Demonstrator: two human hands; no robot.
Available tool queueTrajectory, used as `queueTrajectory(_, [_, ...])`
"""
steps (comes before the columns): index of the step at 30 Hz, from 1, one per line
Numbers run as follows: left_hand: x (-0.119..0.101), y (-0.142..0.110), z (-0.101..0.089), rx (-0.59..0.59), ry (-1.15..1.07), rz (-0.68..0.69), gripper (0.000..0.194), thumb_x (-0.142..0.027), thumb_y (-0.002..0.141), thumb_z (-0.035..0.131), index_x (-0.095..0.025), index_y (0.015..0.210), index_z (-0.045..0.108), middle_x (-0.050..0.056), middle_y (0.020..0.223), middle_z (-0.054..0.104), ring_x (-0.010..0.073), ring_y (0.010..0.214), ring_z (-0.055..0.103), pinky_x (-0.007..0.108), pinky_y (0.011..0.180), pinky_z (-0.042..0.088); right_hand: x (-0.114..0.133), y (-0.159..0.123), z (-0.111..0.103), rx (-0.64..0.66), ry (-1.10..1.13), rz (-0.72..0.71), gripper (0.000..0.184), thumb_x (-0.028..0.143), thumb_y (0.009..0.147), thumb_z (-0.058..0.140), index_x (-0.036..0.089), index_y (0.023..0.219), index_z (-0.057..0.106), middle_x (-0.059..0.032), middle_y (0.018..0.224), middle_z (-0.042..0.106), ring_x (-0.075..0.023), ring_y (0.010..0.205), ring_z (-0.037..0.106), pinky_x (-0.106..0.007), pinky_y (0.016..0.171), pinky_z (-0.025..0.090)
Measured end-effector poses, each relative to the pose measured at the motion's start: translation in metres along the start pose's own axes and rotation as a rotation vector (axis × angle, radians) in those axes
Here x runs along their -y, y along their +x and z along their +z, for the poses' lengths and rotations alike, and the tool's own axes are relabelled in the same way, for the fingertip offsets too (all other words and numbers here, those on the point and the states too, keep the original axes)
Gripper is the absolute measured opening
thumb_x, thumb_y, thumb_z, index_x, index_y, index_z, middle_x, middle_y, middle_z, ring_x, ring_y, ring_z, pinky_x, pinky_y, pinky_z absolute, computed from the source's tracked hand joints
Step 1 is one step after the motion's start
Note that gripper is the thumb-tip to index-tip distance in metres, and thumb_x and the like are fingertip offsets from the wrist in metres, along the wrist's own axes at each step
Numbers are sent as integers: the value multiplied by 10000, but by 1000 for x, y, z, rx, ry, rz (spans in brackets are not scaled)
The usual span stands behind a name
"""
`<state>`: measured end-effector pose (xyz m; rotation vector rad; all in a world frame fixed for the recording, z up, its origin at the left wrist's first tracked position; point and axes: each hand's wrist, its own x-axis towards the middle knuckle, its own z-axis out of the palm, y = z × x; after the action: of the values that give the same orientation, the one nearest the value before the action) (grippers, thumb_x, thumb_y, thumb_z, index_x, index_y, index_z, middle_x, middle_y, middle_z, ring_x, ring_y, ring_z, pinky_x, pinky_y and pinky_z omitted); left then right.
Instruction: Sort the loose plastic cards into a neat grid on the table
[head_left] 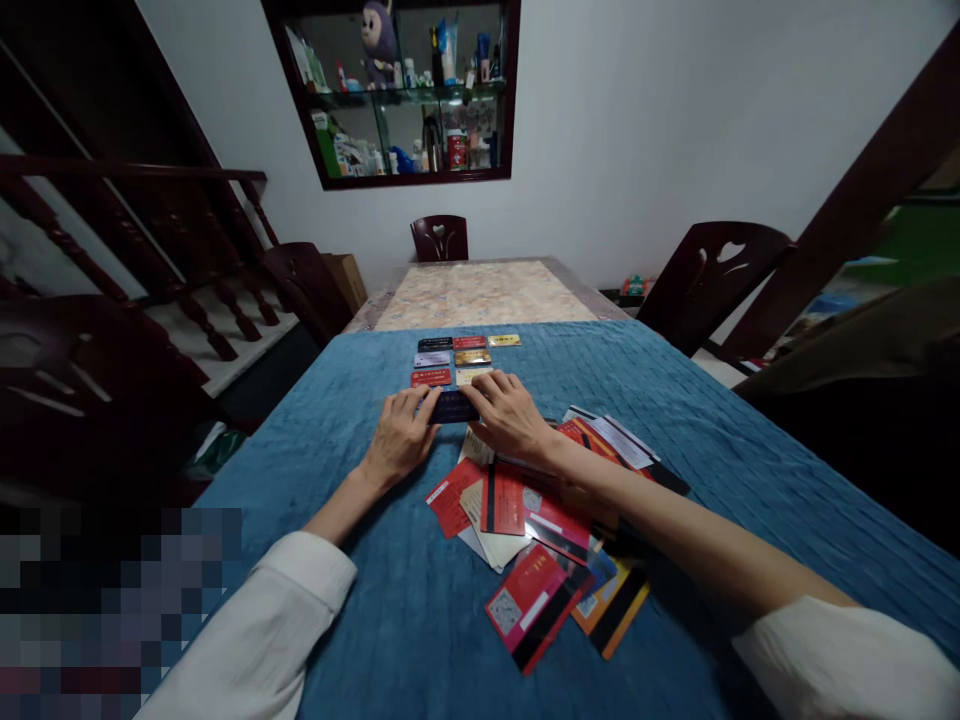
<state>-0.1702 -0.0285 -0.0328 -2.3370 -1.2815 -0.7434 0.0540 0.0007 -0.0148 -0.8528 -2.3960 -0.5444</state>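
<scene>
Between my two hands is a dark blue card (454,407), gripped at its left end by my left hand (403,428) and at its right end by my right hand (510,410). Both hands are closed, thumbs and fingers on the card's edges. Just beyond it lie several cards in rows, among them a red card (430,377), a gold card (472,357), a black card (435,344) and a yellow card (505,341). Under and beside my right forearm spreads a loose pile of cards (502,498), partly hidden by the arm. A pink-red card (529,605) lies at its near side.
A blue cloth (360,600) covers the near part of the table; the far part shows a patterned top (480,290). Dark wooden chairs stand at the far end (440,238) and on both sides. A wall cabinet (416,183) holds bottles and a plush toy (379,45).
</scene>
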Motion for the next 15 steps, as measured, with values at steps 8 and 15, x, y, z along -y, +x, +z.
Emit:
queueTrajectory(8, [35,12,3,44,-30,-75,511,-193,859,581,-128,1359,503,199,1336,571,345,1187,543,502,981,468,-5,36,20,117,63,71,436,292,861,651,133,1264,600,-170,1240,605,-312,1110,457,-405,850,393])
queueTrajectory(15, [56,13,25,130,-136,-174,421,-107,829,567,-130,1249,570,178,1325,568,315,1211,550,505,1024,482,-3,52,37,278,91,135,351,333,901,620,163,1208,635,-158,1262,615,-319,1153,458,-427,870,400])
